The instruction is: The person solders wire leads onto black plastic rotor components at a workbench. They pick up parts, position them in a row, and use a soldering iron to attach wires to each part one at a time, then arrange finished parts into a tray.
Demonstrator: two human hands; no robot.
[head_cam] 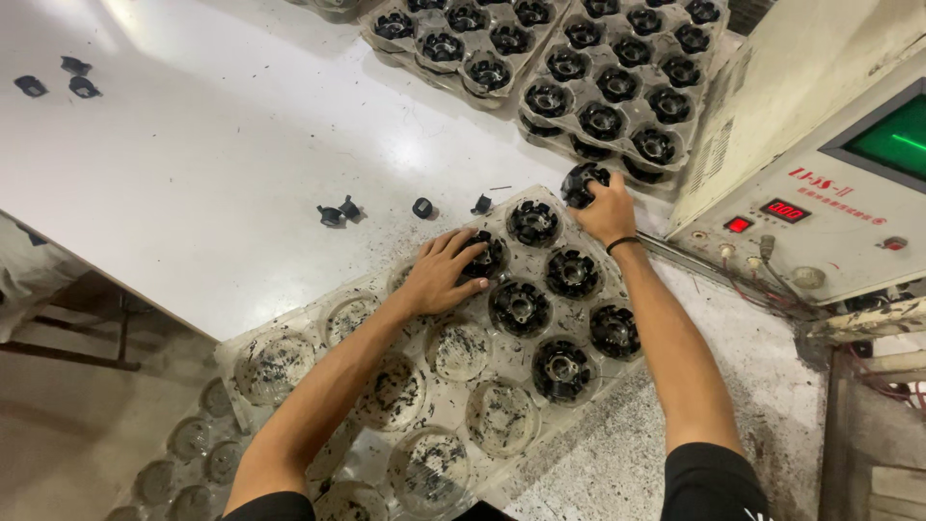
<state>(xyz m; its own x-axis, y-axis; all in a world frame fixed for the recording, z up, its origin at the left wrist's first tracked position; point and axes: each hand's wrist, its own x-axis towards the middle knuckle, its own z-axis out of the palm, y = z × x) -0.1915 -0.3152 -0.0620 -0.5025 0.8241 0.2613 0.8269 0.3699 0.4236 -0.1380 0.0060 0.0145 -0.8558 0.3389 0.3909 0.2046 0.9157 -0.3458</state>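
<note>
Clear plastic tray (289, 333) holds seven round black parts; my left hand (439, 275) grips one (485, 256), right hand (608, 210) another (582, 181).

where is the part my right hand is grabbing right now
In the head view, the round black part sits under your right hand at the clear tray's far right corner, beside the machine's control panel.

Factory workbench: clear trays (289, 333) of black moulded parts (521, 307), test machine (820, 207) alongside.

A green screen (892, 135) and small red displays (783, 209) sit at right.
</note>
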